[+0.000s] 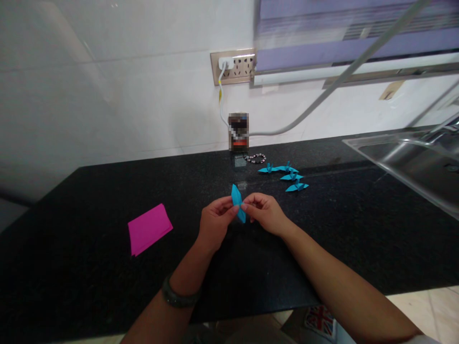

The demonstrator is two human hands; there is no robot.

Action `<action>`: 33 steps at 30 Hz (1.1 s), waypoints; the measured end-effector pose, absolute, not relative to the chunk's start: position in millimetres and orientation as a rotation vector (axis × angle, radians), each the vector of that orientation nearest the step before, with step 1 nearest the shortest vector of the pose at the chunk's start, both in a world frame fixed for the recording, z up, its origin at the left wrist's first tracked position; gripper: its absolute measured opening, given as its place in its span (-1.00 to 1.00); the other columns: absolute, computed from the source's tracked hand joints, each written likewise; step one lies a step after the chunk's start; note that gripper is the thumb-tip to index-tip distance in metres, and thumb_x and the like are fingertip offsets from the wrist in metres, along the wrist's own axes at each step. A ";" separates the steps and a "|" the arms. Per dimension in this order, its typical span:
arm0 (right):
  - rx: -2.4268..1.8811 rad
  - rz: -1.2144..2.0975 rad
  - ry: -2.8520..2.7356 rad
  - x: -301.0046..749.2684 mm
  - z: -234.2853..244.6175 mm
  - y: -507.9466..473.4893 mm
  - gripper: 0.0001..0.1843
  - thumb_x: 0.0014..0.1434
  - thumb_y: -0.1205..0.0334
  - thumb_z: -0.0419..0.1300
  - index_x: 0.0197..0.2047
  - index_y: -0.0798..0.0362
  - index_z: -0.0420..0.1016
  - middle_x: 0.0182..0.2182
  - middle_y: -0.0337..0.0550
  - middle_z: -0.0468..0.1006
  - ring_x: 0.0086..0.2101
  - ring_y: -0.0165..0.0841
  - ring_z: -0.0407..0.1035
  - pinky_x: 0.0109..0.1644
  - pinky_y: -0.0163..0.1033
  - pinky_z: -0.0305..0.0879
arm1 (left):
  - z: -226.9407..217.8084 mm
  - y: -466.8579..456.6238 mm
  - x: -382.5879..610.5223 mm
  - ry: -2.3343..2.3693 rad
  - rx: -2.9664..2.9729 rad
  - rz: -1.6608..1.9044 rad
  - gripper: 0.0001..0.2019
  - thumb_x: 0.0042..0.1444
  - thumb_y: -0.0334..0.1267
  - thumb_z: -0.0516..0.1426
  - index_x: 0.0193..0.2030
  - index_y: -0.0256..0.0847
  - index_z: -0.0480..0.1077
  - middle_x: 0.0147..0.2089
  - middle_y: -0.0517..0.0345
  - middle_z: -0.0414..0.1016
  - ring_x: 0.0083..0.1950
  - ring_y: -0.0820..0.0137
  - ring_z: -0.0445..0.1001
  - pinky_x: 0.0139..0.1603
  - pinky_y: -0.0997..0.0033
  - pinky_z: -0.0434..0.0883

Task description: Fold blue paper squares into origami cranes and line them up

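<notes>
A blue folded paper crane, long and pointed at both ends, is held upright above the dark counter. My left hand pinches it from the left, with the thumb on its near face. From the right, my right hand grips its middle between thumb and index finger. Beyond my right hand, several finished blue paper cranes stand in a loose group on the counter. Left of my left hand lies a stack of pink paper sheets.
Behind the hands, a pixelated upright object leans near the wall, with a beaded bracelet beside it. A white cable runs up to a wall socket. At right is a steel sink. The black counter's front edge is close to me.
</notes>
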State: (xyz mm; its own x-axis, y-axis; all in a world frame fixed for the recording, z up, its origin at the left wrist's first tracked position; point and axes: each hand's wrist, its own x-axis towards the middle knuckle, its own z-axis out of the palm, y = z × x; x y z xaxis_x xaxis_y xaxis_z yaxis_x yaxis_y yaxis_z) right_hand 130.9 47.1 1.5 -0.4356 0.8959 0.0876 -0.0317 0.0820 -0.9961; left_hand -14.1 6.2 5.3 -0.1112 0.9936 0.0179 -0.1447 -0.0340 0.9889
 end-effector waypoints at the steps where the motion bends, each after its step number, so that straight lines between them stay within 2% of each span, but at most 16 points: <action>1: -0.895 1.436 -1.552 129.9 1.3 46.5 -0.79 -0.02 0.11 0.18 -0.43 0.09 0.37 -0.60 -0.30 0.37 -0.63 -0.53 0.19 -0.59 -0.40 0.13 | 4.0 5.8 -13.4 1.167 1.053 1.357 -0.68 -0.12 -0.23 0.21 -0.18 -0.29 0.43 -0.33 0.08 0.51 -0.33 0.41 0.45 -0.24 0.38 0.37; 10: -0.907 1.114 -1.591 123.2 -1.2 39.3 -0.83 -0.03 0.19 0.20 -0.53 0.11 0.44 -0.56 -0.23 0.39 -0.53 -0.48 0.23 -0.47 -0.35 0.17 | -1.2 6.7 -11.2 1.230 1.043 1.331 -0.77 -0.05 -0.18 0.17 -0.27 -0.27 0.44 -0.39 0.16 0.43 -0.36 0.46 0.37 -0.27 0.43 0.32; 16: -0.890 1.403 -1.390 123.1 -0.6 43.0 -0.78 0.00 0.12 0.17 -0.32 0.10 0.42 -0.58 -0.30 0.36 -0.62 -0.54 0.18 -0.58 -0.41 0.14 | -1.7 7.1 -12.3 1.147 0.974 1.337 -0.82 0.04 -0.16 0.09 -0.36 -0.26 0.37 -0.51 0.24 0.31 -0.47 0.54 0.28 -0.38 0.47 0.32; 19: -0.817 1.563 -1.384 123.2 -1.2 44.0 -0.75 0.03 0.10 0.15 -0.29 0.12 0.42 -0.55 -0.28 0.39 -0.61 -0.54 0.22 -0.59 -0.42 0.15 | 3.0 5.7 -9.6 1.028 0.896 1.303 -0.82 0.03 -0.18 0.10 -0.39 -0.28 0.33 -0.55 0.26 0.26 -0.53 0.57 0.23 -0.49 0.53 0.28; 21: -0.722 1.675 -1.404 123.4 -1.3 43.3 -0.73 0.07 0.12 0.12 -0.21 0.11 0.41 -0.50 -0.24 0.43 -0.55 -0.51 0.30 -0.56 -0.42 0.17 | 6.8 4.9 -7.7 0.915 0.810 1.284 -0.85 0.00 -0.23 0.13 -0.35 -0.27 0.31 -0.56 0.28 0.24 -0.56 0.59 0.21 -0.55 0.57 0.24; 24: -0.626 1.788 -1.381 123.3 -1.7 41.5 -0.65 0.05 0.17 0.16 -0.07 0.06 0.35 -0.42 -0.22 0.46 -0.47 -0.48 0.37 -0.52 -0.43 0.21 | 11.3 3.9 -6.5 0.774 0.676 1.256 -0.74 -0.04 -0.29 0.16 -0.18 -0.21 0.25 -0.55 0.32 0.21 -0.59 0.62 0.19 -0.59 0.62 0.20; 29: -0.617 1.837 -1.316 122.7 -3.0 39.5 -0.69 -0.06 0.21 0.25 -0.20 0.09 0.39 -0.48 -0.25 0.45 -0.50 -0.46 0.39 -0.44 -0.33 0.33 | 13.5 1.5 -5.6 0.710 0.636 1.122 -0.72 -0.03 -0.35 0.14 -0.16 -0.18 0.19 -0.54 0.34 0.22 -0.63 0.65 0.15 -0.64 0.67 0.15; 33: -0.643 1.794 -1.311 123.4 -1.5 39.8 -0.77 -0.06 0.20 0.24 -0.29 0.08 0.39 -0.56 -0.30 0.41 -0.57 -0.48 0.33 -0.50 -0.33 0.30 | 10.4 2.3 -3.9 0.868 0.745 1.117 -0.74 -0.02 -0.28 0.14 -0.18 -0.15 0.19 -0.53 0.31 0.29 -0.57 0.56 0.28 -0.56 0.55 0.29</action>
State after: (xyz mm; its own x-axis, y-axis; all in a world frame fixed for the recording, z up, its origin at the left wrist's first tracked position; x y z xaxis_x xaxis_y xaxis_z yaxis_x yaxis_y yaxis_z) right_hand 123.4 39.8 -1.5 -0.5465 0.8356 0.0563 -0.3078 -0.1379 -0.9414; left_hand -3.9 2.3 10.4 0.1947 0.9586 -0.2080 -0.4383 0.2747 0.8558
